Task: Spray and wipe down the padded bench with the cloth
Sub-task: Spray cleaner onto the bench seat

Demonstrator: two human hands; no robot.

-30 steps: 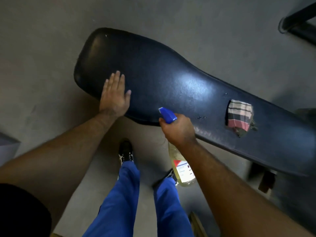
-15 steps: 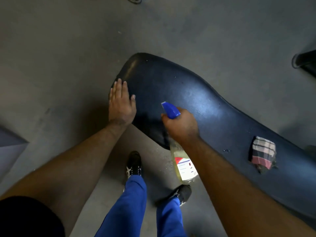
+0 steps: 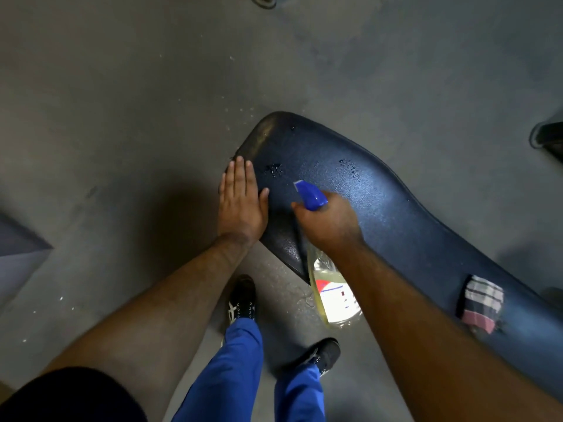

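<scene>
The dark blue padded bench (image 3: 405, 214) runs from the centre toward the lower right, with wet droplet patches near its rounded end. My left hand (image 3: 240, 202) lies flat with straight fingers on the bench's left edge. My right hand (image 3: 329, 220) grips the neck of a clear spray bottle (image 3: 335, 293) holding yellowish liquid, and its blue nozzle (image 3: 309, 196) points over the pad. A folded plaid cloth (image 3: 481, 303) lies on the bench at the right, apart from both hands.
Grey concrete floor (image 3: 137, 117) surrounds the bench, speckled with droplets near its end. My blue trouser legs and dark shoes (image 3: 242, 300) stand just below the bench. A dark machine base (image 3: 548, 138) sits at the right edge, and a grey slab (image 3: 18, 248) at the left.
The view has shifted so the bench sits lower and further right. Fresh wet spots now show on the pad near its end. Both hands keep their places on bench and bottle.
</scene>
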